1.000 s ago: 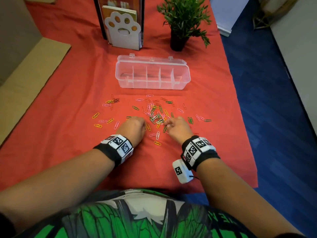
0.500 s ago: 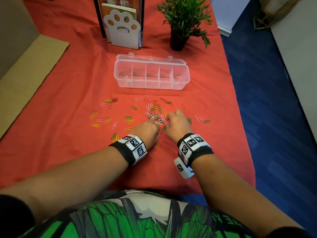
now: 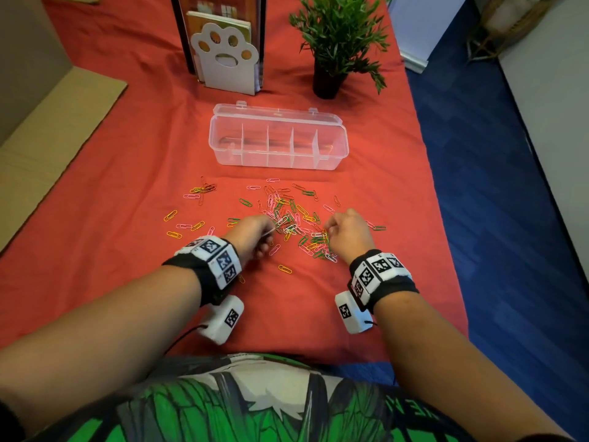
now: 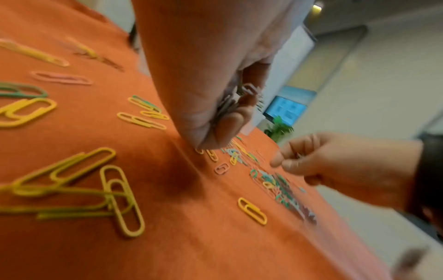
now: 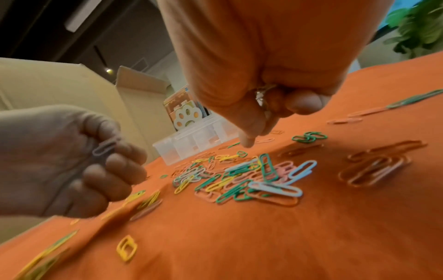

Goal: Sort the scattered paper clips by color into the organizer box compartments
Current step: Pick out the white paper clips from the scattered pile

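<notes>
Several paper clips (image 3: 288,218) in green, yellow, pink, white and orange lie scattered on the red cloth in front of the clear organizer box (image 3: 278,141), whose lid is open and compartments look bare. My left hand (image 3: 255,234) is curled at the pile's left edge and grips a bunch of white paper clips (image 4: 236,98), also seen as pale clips (image 5: 105,147) in its fingers. My right hand (image 3: 345,229) is curled at the pile's right edge, pinching a few white clips (image 5: 262,98) against the palm, with one finger pointing down at the cloth.
A paw-print bookend (image 3: 228,55) with books and a potted plant (image 3: 334,43) stand behind the box. Cardboard (image 3: 47,138) lies at the left. The table's right edge (image 3: 446,218) drops to blue floor. Stray yellow clips (image 3: 178,224) lie left of my hands.
Both hands have shifted forward and apart over the clip pile. The left hand has turned so its fingers face right; the view has tilted slightly down.
</notes>
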